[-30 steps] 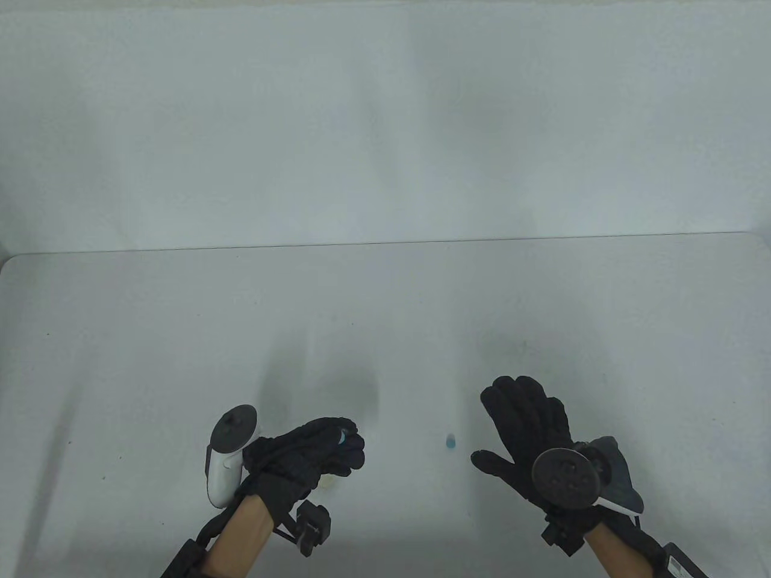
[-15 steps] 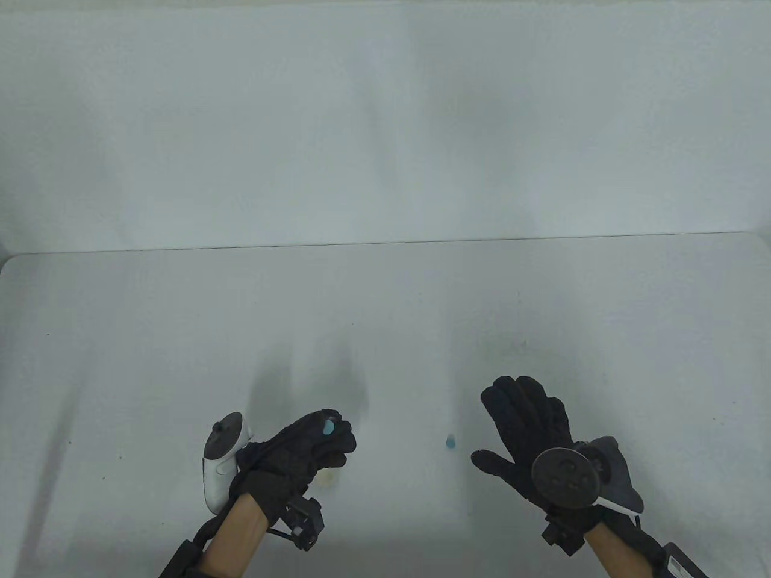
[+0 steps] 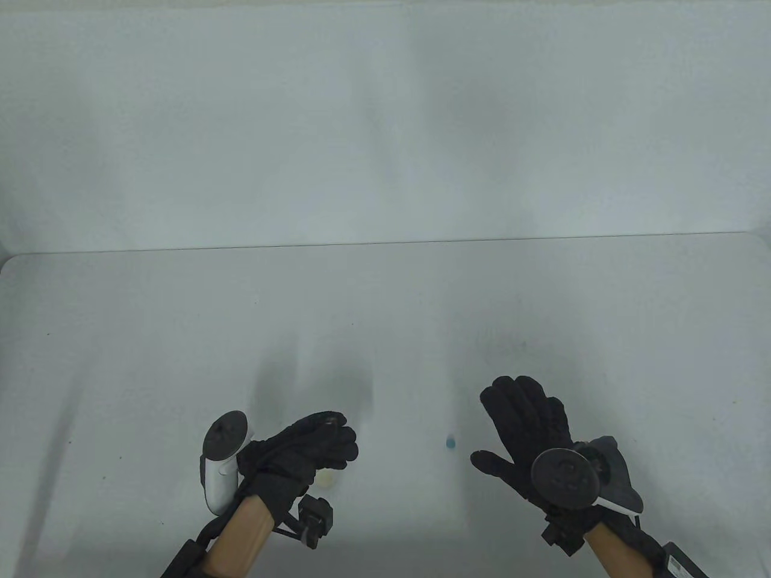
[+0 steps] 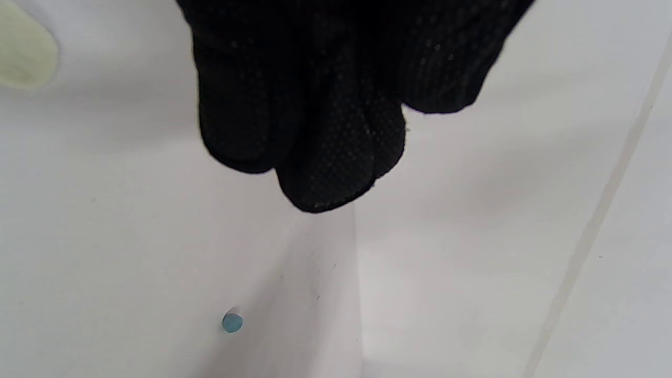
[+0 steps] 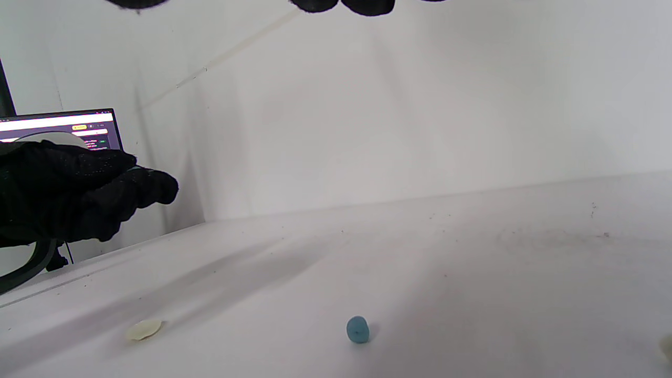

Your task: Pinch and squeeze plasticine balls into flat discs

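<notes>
My left hand is raised above the table with thumb and fingers pressed together. In the right wrist view a thin blue sliver of plasticine shows between its fingertips. In the left wrist view the closed fingers hide it. A small blue ball lies on the table between the hands and also shows in the left wrist view and the right wrist view. My right hand is open and empty, fingers spread, right of the ball.
A pale yellow flat disc lies on the white table under my left hand; it also shows in the right wrist view. A laptop screen stands at the far left. A white wall rises behind the table.
The blue piece showed between my left fingertips half a second ago. The fingers have closed over it and hide it from above. The right hand has not moved.
</notes>
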Demonstrator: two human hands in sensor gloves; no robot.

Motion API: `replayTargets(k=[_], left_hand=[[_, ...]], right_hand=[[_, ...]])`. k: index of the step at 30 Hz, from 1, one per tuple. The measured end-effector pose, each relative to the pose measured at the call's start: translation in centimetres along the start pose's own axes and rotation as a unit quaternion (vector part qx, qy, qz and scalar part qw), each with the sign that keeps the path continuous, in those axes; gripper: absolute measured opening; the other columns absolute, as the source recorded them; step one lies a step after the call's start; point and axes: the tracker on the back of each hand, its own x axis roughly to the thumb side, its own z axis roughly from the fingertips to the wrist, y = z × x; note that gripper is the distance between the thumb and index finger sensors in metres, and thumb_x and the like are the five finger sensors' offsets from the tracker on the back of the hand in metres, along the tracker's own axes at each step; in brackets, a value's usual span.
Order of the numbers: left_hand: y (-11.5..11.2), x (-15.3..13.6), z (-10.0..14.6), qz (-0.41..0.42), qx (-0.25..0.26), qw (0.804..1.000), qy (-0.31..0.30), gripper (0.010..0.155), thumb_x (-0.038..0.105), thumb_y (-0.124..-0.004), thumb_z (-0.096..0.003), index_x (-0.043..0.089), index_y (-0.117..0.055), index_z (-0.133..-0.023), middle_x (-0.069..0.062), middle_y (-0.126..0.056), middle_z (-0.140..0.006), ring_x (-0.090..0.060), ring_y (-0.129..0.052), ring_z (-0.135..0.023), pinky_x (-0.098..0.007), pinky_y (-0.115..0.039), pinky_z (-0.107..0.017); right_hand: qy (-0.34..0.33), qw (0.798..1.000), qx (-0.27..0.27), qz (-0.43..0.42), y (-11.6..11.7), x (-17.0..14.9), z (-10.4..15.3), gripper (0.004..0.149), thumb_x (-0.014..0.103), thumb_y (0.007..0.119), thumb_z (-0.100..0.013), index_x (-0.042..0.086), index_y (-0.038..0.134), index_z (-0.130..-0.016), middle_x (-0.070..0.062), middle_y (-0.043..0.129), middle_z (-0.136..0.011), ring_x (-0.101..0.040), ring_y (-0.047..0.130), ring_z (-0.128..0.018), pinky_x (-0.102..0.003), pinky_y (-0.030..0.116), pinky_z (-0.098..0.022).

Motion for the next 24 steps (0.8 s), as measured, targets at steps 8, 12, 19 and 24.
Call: replayTargets(k=[8,12,19,24], left_hand=[[-0.4,-0.8,-0.2,0.081,-0.04,0.996,0.007,0.07,0.04,-0.074,-0.0523,-0.002,-0.061,-0.107,-0.022,-0.079,-0.097,-0.033,-0.096,-0.081,-0.042,-0.082,-0.062],[-0.3,-0.6,-0.2,0.068,-0.031,0.997,0.006,0.059,0.033,-0.078,-0.0517,0.002,-0.069,-0.101,-0.018,-0.085,-0.092,-0.028,-0.102,-0.074,-0.039,-0.088,-0.058],[-0.3,-0.2,0.0,0.032,-0.007,0.999,0.005,0.046,0.033,-0.084,-0.0469,0.009,-0.083,-0.087,-0.009,-0.099,-0.073,-0.015,-0.112,-0.054,-0.032,-0.096,-0.047],[-0.2,0.2,0.1,-0.013,0.008,1.0,-0.005,0.044,0.038,-0.087,-0.0433,0.012,-0.09,-0.079,-0.004,-0.104,-0.062,-0.01,-0.115,-0.042,-0.028,-0.099,-0.04]], right_hand=[[0.001,1.0,-0.005,0.0,-0.1,0.0,0.1,0.083,0.067,0.05,-0.055,0.013,0.035,-0.117,-0.018,0.035,-0.123,-0.053,0.037,-0.111,-0.076,0.044,-0.069],[0.0,1.0,-0.003,0.001,-0.1,0.0,0.1,0.083,0.066,0.05,-0.055,0.013,0.035,-0.117,-0.018,0.035,-0.123,-0.053,0.037,-0.11,-0.076,0.044,-0.069],[0.0,1.0,-0.004,0.002,-0.1,0.0,0.1,0.083,0.066,0.05,-0.055,0.013,0.035,-0.117,-0.018,0.035,-0.123,-0.053,0.037,-0.111,-0.076,0.044,-0.069],[0.0,1.0,-0.005,0.003,-0.2,0.0,0.1,0.083,0.066,0.05,-0.055,0.013,0.035,-0.117,-0.019,0.035,-0.123,-0.053,0.037,-0.11,-0.076,0.044,-0.069]])
